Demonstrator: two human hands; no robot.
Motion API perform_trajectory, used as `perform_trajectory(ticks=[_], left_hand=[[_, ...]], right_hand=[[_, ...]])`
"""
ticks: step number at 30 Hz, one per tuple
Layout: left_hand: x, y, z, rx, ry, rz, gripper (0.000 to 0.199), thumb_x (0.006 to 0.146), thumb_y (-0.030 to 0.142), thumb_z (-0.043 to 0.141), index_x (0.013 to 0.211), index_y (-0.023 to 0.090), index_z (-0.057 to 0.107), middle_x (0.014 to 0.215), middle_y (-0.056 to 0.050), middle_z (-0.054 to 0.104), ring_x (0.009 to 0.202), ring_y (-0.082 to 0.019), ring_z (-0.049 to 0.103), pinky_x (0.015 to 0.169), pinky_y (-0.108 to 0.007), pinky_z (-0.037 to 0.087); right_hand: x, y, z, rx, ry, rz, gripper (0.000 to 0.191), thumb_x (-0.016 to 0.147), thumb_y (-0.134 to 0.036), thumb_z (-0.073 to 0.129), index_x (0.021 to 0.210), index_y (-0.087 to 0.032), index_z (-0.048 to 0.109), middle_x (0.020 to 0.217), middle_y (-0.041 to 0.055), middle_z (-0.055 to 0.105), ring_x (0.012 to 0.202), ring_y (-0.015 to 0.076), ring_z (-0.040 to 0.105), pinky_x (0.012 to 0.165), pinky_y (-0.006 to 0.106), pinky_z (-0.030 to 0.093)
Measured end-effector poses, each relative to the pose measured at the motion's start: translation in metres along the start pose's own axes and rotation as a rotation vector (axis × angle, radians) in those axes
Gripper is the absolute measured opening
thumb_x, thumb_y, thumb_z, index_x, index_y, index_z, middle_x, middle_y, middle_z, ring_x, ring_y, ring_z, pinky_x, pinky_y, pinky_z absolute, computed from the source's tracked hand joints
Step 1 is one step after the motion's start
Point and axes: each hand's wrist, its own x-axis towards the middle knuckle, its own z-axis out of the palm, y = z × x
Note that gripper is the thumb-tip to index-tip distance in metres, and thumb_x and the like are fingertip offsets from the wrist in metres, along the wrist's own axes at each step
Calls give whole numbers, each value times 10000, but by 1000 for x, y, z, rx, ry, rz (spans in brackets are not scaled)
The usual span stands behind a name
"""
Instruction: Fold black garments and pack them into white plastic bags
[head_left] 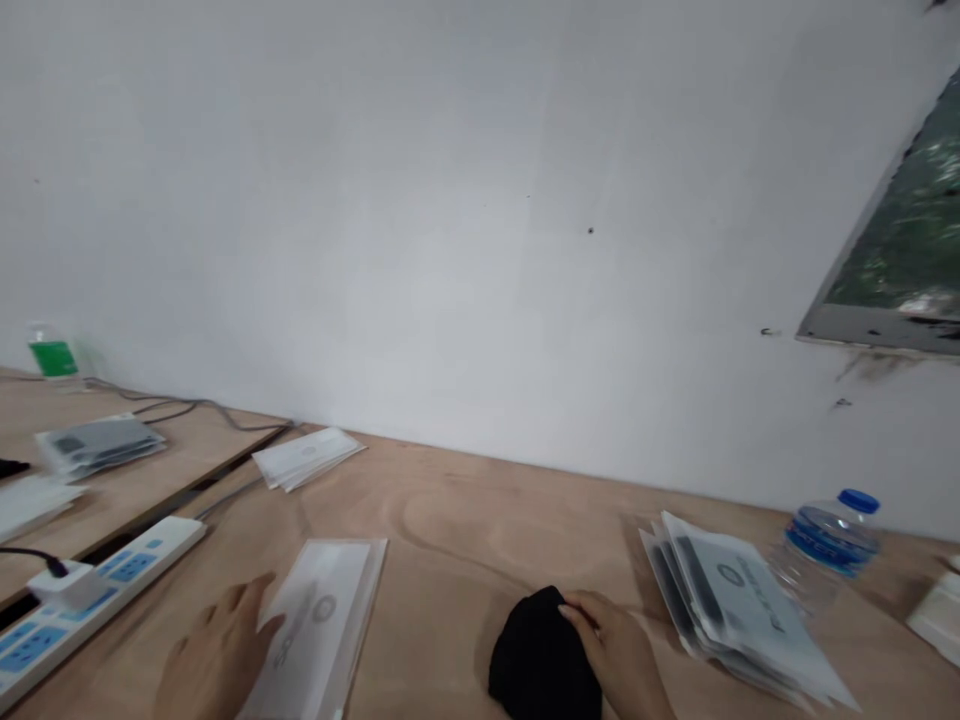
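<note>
At the lower left, my left hand (217, 650) rests palm down with its fingers loosely apart. Its thumb is at the edge of flat white printed plastic bags (319, 620); whether it presses on them I cannot tell. Lower and right of centre, my right hand (619, 650) pinches the edge of a folded black cloth item (546, 655) between thumb and fingers. The cloth lies low over the wooden table, its exact kind not clear. To the right of that hand is a stack of printed translucent bags (742, 600) with dark contents.
A clear water bottle (832, 545) with a blue cap stands at the right. More white bags (307, 455) lie near the wall. A white power strip (97, 605) with a plugged-in charger runs along the left by a table gap. A green-labelled bottle (54, 357) stands far left.
</note>
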Motion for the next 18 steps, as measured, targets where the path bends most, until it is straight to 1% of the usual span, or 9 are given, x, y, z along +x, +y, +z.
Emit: perform_trajectory(ticks=[2,3,5,7,9,11,13,16,18], left_hand=[[-5,41,-4,-110,-4,28,347,696,475,487,915,254,642,965,-80,697,901,-341,632,808,-466,483],[-9,71,-5,-229,-96,56,336,715,445,495,940,247,646,993,-74,695,913,-316,633,851,-445,472],[-19,139,-6,-448,-398,144,326,749,384,543,1038,269,640,1071,-42,684,1013,-270,606,931,-407,435],[-26,199,-6,-669,-655,233,452,743,353,627,1188,294,574,1218,-28,622,1134,-235,536,1009,-379,370],[-28,239,-3,-815,-868,306,623,640,315,744,1230,273,546,1118,-26,656,1041,-219,563,947,-351,405],[-23,254,0,-879,-996,291,431,608,289,751,1022,220,650,865,11,669,828,-171,581,783,-276,443],[-11,248,1,-877,-1028,227,176,628,288,707,766,192,656,658,57,581,646,-116,511,625,-211,395],[14,222,-1,-768,-1033,200,144,591,290,713,655,195,625,555,88,487,546,-88,412,517,-190,299],[33,206,-3,-643,-1067,258,188,530,313,753,607,200,624,520,93,474,512,-87,389,481,-194,267]], right_hand=[[-5,-17,-5,-7,-79,-66,280,868,-395,437,846,-224,657,863,56,700,851,230,637,795,332,455],[-8,-28,-6,11,-132,-99,267,883,-381,415,836,-226,628,828,41,682,815,209,627,757,306,451],[-14,-53,-8,58,-244,-152,228,894,-347,395,812,-230,573,775,12,640,760,178,599,700,268,433],[-20,-76,-9,97,-331,-190,191,890,-325,402,820,-233,555,788,2,626,769,165,579,701,253,417],[-22,-91,-15,135,-382,-206,168,874,-327,428,839,-237,565,781,-8,616,764,159,566,702,249,408],[-22,-94,-28,166,-408,-156,170,840,-365,489,918,-248,585,700,-35,581,687,150,543,643,239,394],[-21,-84,-48,211,-505,-71,231,781,-410,572,950,-258,613,639,-53,557,632,145,526,585,227,369],[-17,-47,-82,254,-633,72,183,687,-408,663,769,-245,673,645,-43,597,646,148,544,569,218,352],[-7,-21,-100,227,-548,137,127,626,-360,692,659,-239,676,598,-45,596,612,144,535,550,217,348]])
